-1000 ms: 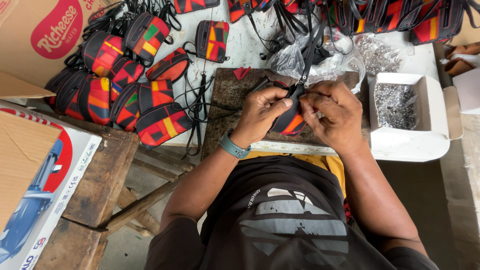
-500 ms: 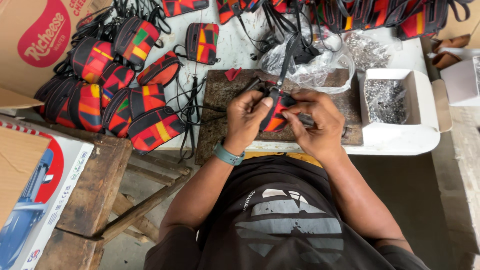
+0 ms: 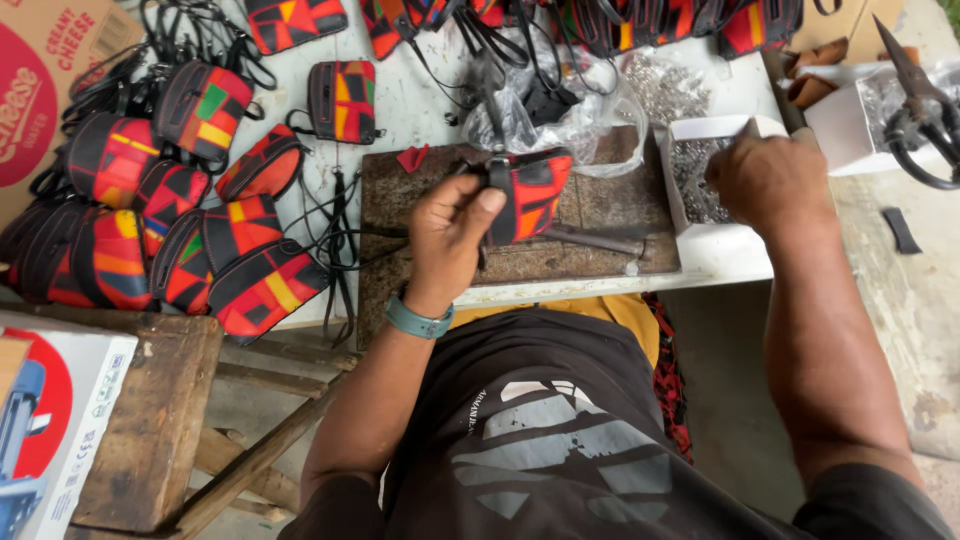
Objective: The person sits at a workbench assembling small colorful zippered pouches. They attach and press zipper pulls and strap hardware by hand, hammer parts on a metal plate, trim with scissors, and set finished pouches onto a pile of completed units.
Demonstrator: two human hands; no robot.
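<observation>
your left hand [image 3: 452, 232] grips a small red, orange and black patchwork pouch [image 3: 530, 192], thumb pressed on its black strap, and holds it over the dark stone slab [image 3: 600, 215] on the white worktop [image 3: 420, 105]. your right hand [image 3: 768, 182] reaches into the white box [image 3: 715, 240] of small metal pieces [image 3: 692, 170], fingers curled down; whether they pinch a piece cannot be told. a metal rod [image 3: 598, 240] lies on the slab just beside the pouch. finished pouches [image 3: 200, 240] are piled at the left of the worktop, and black shears [image 3: 920, 110] rest at the far right.
</observation>
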